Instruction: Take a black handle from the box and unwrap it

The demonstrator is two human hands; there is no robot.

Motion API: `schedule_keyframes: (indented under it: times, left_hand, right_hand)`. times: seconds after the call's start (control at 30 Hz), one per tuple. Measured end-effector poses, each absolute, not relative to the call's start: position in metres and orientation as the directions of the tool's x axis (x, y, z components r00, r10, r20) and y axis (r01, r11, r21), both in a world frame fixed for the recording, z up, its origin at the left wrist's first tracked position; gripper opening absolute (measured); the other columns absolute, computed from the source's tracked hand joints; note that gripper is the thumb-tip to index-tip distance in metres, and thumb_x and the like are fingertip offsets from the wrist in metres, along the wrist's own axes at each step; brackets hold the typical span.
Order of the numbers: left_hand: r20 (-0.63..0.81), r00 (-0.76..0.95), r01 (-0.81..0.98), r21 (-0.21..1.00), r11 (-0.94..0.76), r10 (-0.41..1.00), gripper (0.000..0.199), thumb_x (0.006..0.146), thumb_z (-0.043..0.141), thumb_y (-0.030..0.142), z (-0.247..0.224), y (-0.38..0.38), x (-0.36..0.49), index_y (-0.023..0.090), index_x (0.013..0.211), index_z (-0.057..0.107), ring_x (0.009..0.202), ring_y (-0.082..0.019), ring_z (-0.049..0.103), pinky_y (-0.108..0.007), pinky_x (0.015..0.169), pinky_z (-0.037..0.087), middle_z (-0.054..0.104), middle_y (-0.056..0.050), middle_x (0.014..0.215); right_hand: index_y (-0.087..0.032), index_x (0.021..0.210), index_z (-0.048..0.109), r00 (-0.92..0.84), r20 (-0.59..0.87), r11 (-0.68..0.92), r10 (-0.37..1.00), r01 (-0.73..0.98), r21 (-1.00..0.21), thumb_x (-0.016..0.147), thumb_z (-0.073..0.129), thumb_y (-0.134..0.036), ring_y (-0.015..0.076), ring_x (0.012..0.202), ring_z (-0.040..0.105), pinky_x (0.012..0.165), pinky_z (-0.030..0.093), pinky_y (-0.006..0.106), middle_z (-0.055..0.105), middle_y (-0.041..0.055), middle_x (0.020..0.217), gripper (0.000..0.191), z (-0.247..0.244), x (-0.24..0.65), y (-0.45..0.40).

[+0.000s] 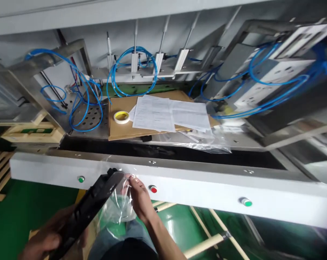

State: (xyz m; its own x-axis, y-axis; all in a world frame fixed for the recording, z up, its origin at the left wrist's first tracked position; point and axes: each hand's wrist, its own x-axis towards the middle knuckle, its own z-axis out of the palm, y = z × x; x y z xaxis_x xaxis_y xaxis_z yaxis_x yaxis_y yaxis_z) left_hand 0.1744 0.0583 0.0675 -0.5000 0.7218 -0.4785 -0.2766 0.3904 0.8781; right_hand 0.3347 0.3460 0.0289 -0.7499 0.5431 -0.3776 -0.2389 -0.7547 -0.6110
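A long black plastic part (89,207) slants across the lower left of the head view, its far end raised toward the machine's front. My left hand (51,231) is closed round its lower end, somewhat blurred. Beside the upper end hangs a clear plastic bag (118,207), which my right hand (138,193) pinches near its top edge. The bag lies close against the part's tip; whether the tip is inside it I cannot tell.
A white panel (196,191) with green and red buttons runs across in front. Behind it, cardboard (117,131) bears paper sheets (155,115) and a tape roll (121,117). Blue air hoses (113,77) loop around metal cylinders (182,59). Wooden pallets (1,177) stand at left.
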Motion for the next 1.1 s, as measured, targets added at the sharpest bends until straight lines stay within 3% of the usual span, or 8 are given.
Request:
schedule_keyframes:
  times: [0.1, 0.2, 0.4, 0.6, 0.67, 0.83, 1.0, 1.1]
  left_hand:
    - [-0.46, -0.3, -0.381, 0.861, 0.337, 0.836, 0.066, 0.07, 0.081, 0.073, 0.089, 0.1, 0.148, 0.029, 0.12, 0.08, 0.088, -0.041, 0.077, -0.056, 0.086, 0.06, 0.082, -0.014, 0.101]
    - [-0.452, -0.348, -0.435, 0.854, 0.286, 0.821, 0.053, 0.074, 0.08, 0.053, 0.089, 0.139, 0.132, 0.025, 0.119, 0.077, 0.09, -0.036, 0.075, -0.05, 0.083, 0.061, 0.081, -0.013, 0.102]
    - [-0.355, -0.257, -0.285, 0.917, 0.281, 0.899, 0.051, 0.076, 0.073, 0.047, 0.07, 0.203, 0.1, 0.015, 0.117, 0.073, 0.085, -0.029, 0.068, -0.038, 0.069, 0.058, 0.073, -0.011, 0.091]
    - [-0.38, -0.147, -0.078, 0.925, 0.372, 0.913, 0.049, 0.077, 0.07, 0.05, 0.068, 0.239, 0.068, 0.018, 0.113, 0.068, 0.096, -0.029, 0.067, -0.038, 0.079, 0.057, 0.073, -0.01, 0.099]
    - [-0.36, -0.092, -0.005, 0.933, 0.361, 0.928, 0.045, 0.08, 0.067, 0.051, 0.067, 0.247, 0.061, 0.019, 0.111, 0.067, 0.098, -0.028, 0.065, -0.038, 0.082, 0.055, 0.071, -0.008, 0.1]
    - [-0.334, 0.05, 0.162, 0.933, 0.322, 0.941, 0.038, 0.085, 0.063, 0.046, 0.07, 0.258, 0.052, 0.02, 0.113, 0.065, 0.1, -0.027, 0.062, -0.039, 0.09, 0.049, 0.069, -0.003, 0.102]
    - [-0.325, 0.089, 0.326, 0.903, 0.281, 0.941, 0.039, 0.09, 0.059, 0.044, 0.076, 0.257, 0.052, 0.021, 0.121, 0.068, 0.109, -0.03, 0.067, -0.041, 0.095, 0.053, 0.075, -0.006, 0.114]
    - [-0.107, -0.081, 0.473, 0.871, 0.133, 0.991, 0.059, 0.094, 0.064, 0.051, 0.073, 0.258, 0.061, 0.022, 0.146, 0.059, 0.134, -0.034, 0.064, -0.047, 0.112, 0.051, 0.07, -0.013, 0.144]
  right_hand:
    - [-0.019, 0.102, 0.077, -0.599, -0.402, -0.67, 0.693, -0.328, -0.667, 0.077, 0.092, -0.061, 0.0154, 0.068, 0.067, 0.068, 0.052, 0.031, 0.079, 0.0031, 0.088, 0.051, 0.038, 0.35, 0.364]
    - [-0.019, 0.104, 0.077, -0.473, -0.446, -0.629, 0.76, -0.361, -0.689, 0.074, 0.094, -0.061, 0.0164, 0.07, 0.068, 0.069, 0.053, 0.032, 0.082, 0.0069, 0.098, 0.054, 0.036, 0.352, 0.37]
    - [-0.017, 0.107, 0.077, -0.216, -0.506, -0.55, 0.835, -0.343, -0.761, 0.069, 0.093, -0.065, 0.0185, 0.077, 0.07, 0.075, 0.056, 0.033, 0.08, 0.0061, 0.092, 0.064, 0.03, 0.342, 0.367]
    - [-0.022, 0.125, 0.071, 0.363, -0.118, -0.121, 0.924, -0.015, -0.993, 0.078, 0.082, -0.076, 0.0225, 0.096, 0.069, 0.086, 0.056, 0.038, 0.076, 0.0083, 0.111, 0.073, 0.05, 0.341, 0.347]
    - [-0.021, 0.12, 0.072, 0.271, -0.073, -0.081, 0.96, 0.021, -0.996, 0.081, 0.078, -0.078, 0.0221, 0.091, 0.067, 0.083, 0.055, 0.038, 0.075, 0.007, 0.102, 0.069, 0.059, 0.326, 0.338]
    - [-0.019, 0.119, 0.072, -0.257, -0.317, -0.383, 0.913, -0.274, -0.882, 0.074, 0.088, -0.074, 0.0179, 0.08, 0.066, 0.072, 0.051, 0.032, 0.073, 0.0035, 0.094, 0.073, 0.071, 0.268, 0.328]
    - [-0.019, 0.089, 0.071, -0.289, -0.377, -0.47, 0.88, -0.417, -0.778, 0.069, 0.095, -0.068, 0.0124, 0.073, 0.056, 0.069, 0.044, 0.026, 0.064, -0.0017, 0.08, 0.058, 0.066, 0.248, 0.331]
    - [-0.019, 0.092, 0.073, -0.237, -0.36, -0.43, 0.902, -0.421, -0.799, 0.069, 0.095, -0.069, 0.0136, 0.075, 0.057, 0.072, 0.047, 0.028, 0.066, -0.001, 0.082, 0.059, 0.062, 0.249, 0.333]
